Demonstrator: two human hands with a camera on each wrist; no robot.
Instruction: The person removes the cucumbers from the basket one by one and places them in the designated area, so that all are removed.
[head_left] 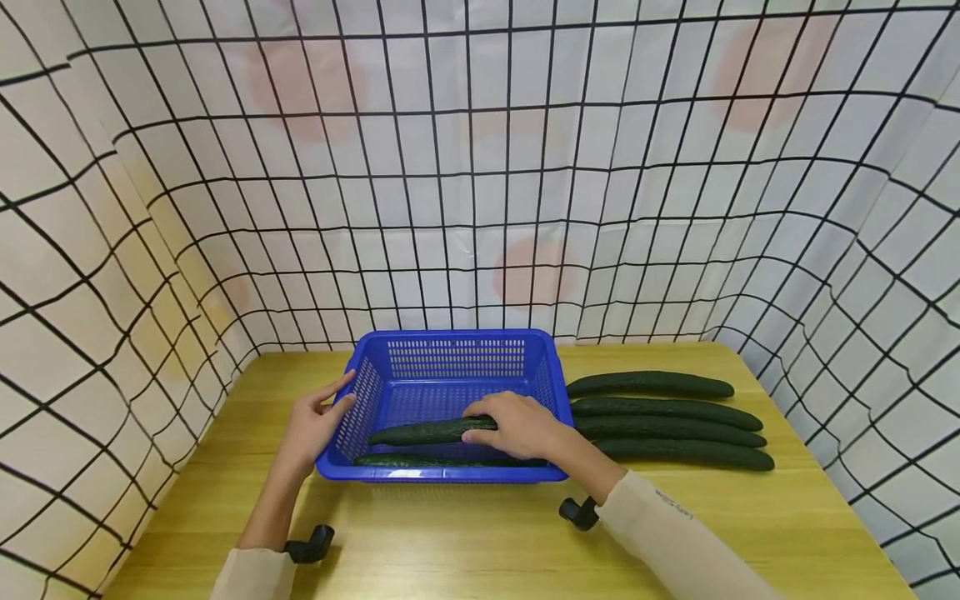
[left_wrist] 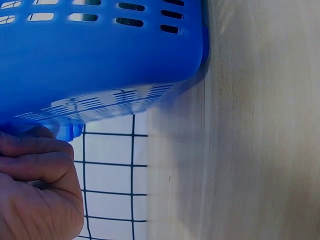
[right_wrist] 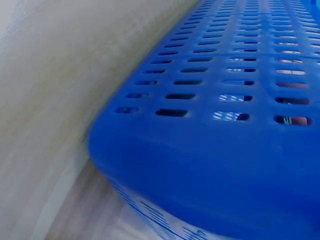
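Note:
A blue slotted plastic basket (head_left: 442, 474) stands on the wooden table. My left hand (head_left: 313, 429) grips its left rim, fingers curled over the edge; the left wrist view shows that hand (left_wrist: 40, 185) beside the basket's side wall (left_wrist: 100, 55). Inside the basket, my right hand (head_left: 517, 425) holds a dark green cucumber (head_left: 420, 432) near its right end. Another cucumber (head_left: 420, 460) lies along the near wall, partly covered by the rim and the right hand. In the right wrist view the basket's outer wall (right_wrist: 200, 135) hides most of the hand.
Several cucumbers (head_left: 667, 427) lie side by side on the table to the right of the basket, their left ends close to its wall. A black wire grid (head_left: 472, 225) before white sheeting encloses the back and sides. The wooden table (head_left: 450, 542) extends in front of the basket.

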